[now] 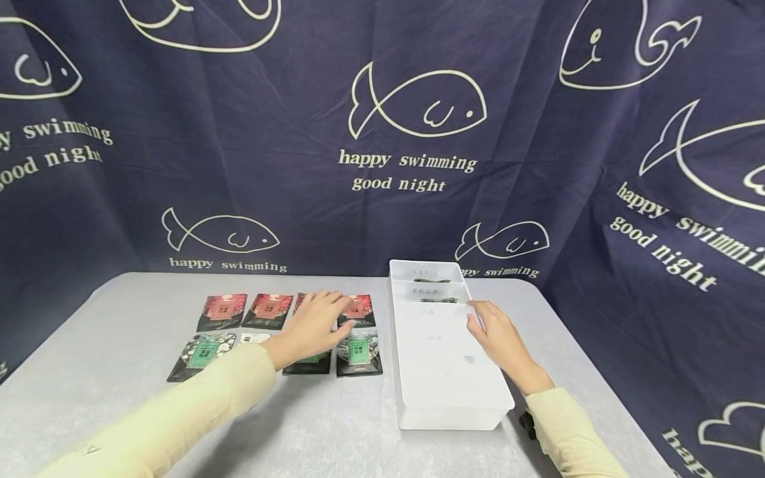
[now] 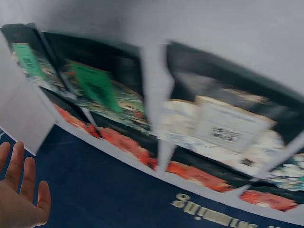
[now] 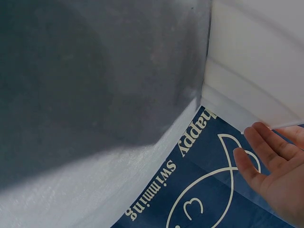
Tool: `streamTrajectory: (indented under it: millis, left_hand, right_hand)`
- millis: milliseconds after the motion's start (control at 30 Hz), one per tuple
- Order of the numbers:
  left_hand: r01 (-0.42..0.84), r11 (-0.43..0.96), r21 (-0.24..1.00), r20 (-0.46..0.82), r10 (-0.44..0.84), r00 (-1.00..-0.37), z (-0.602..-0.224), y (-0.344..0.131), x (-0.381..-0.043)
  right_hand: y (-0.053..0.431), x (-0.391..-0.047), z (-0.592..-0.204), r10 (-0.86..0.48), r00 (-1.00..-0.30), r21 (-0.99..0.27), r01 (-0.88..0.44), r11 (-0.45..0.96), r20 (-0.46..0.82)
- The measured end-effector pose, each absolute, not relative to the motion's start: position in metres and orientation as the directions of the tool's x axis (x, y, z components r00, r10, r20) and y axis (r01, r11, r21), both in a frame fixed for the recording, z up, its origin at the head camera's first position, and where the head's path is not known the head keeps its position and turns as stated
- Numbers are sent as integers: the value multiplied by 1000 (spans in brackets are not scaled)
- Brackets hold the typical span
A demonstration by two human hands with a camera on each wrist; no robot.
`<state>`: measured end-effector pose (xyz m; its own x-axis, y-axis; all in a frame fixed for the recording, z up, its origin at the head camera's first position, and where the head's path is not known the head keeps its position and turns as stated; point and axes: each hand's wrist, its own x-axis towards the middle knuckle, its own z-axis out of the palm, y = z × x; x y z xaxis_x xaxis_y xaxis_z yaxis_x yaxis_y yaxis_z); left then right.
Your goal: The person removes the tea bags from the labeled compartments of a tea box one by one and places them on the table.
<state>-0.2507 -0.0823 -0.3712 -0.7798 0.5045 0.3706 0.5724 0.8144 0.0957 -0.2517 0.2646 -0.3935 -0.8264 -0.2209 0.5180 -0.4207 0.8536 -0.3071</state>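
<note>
My left hand (image 1: 317,325) hovers over the tea packets with its fingers extended, holding nothing; the left wrist view also shows the hand (image 2: 23,190) with fingers spread. Under and around it lie a red packet (image 1: 357,309), a green-labelled packet (image 1: 359,355) and a partly covered green one (image 1: 311,365). The packet with a white label (image 2: 232,126) is mostly hidden by the sleeve in the head view. My right hand (image 1: 499,335) touches the right rim of a white divided box (image 1: 451,417), fingers fairly straight along its outer side (image 3: 256,71).
More packets lie in two rows at left: red ones (image 1: 222,311) (image 1: 267,311) behind, a green-and-white one (image 1: 202,356) in front. The box has handwritten labels; dark packets (image 1: 439,300) show in its far compartments. A dark blue fish-print cloth (image 1: 311,133) hangs behind the grey table (image 1: 323,425).
</note>
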Motion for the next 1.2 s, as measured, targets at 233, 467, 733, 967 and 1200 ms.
streamTrajectory:
  millis: [233, 467, 733, 967, 1200]
  left_hand:
    - [612, 778, 141, 405, 519, -753, -363, -50, -258]
    - [622, 768, 154, 412, 522, -747, -360, -23, -267]
    - [611, 776, 158, 425, 505, -751, -360, 2, -273]
    - [581, 803, 131, 406, 491, -770, -364, 18, -283]
    - [571, 813, 114, 391, 492, -778, -369, 29, -289]
  right_hand:
    - [264, -252, -393, -218, -832, -309, -414, 856, 510]
    - [264, -253, -393, -224, -824, -306, -425, 852, 520]
    - [263, -253, -395, -224, -822, -307, -427, 850, 523]
    - [263, -253, -395, -217, -828, -310, -418, 854, 517]
    - [264, -254, -397, -218, -823, -308, -423, 852, 525]
